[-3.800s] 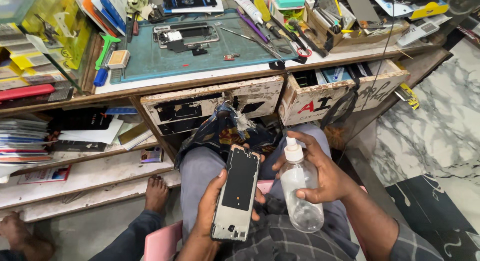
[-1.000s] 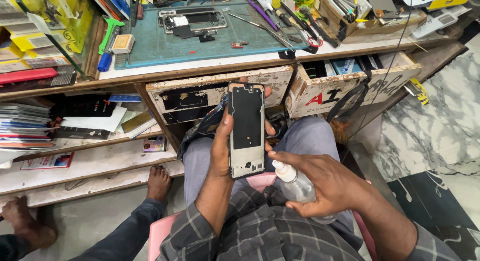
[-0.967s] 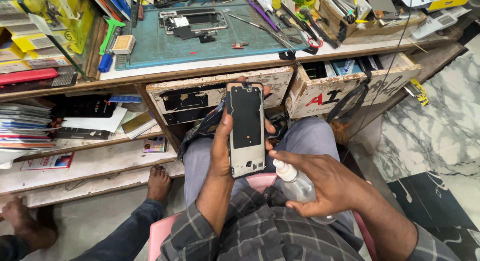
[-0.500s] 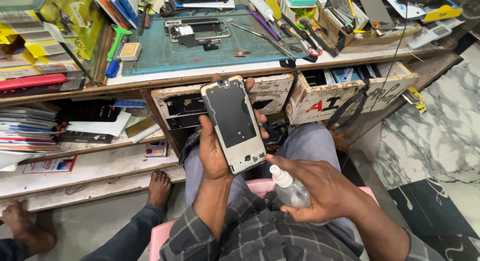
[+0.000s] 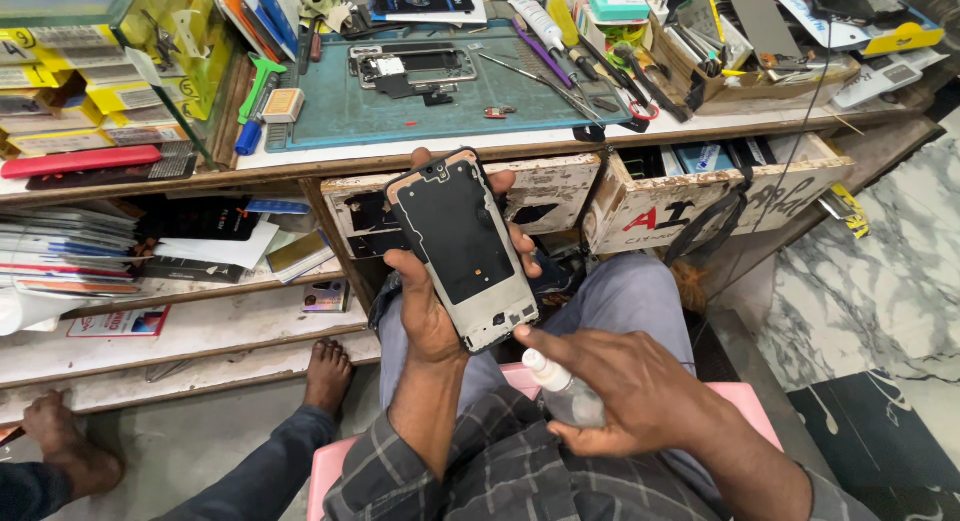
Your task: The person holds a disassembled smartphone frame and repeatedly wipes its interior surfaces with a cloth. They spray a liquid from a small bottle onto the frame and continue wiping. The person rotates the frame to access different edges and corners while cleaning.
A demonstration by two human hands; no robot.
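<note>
Fingers of the right hand (image 5: 640, 391) wrap a small clear spray bottle (image 5: 562, 386) at lower centre, hiding most of its body; only the white nozzle shows, touching the phone's lower edge. Above it the left hand (image 5: 432, 301) grips a phone frame (image 5: 461, 246), tilted, its dark inner face showing with a pale metal rim. Fingertips curl over its right edge. Beyond, upper centre, a teal work mat (image 5: 440, 91) carries another opened phone (image 5: 412, 65); tools at upper right blur together.

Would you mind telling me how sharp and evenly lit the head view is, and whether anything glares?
Head view: sharp and evenly lit; the phone frame in the left hand shows no glare; the spray bottle in the right hand is crisp; wide-angle lens bends the bench edge; soft shadow under the shelves.
</note>
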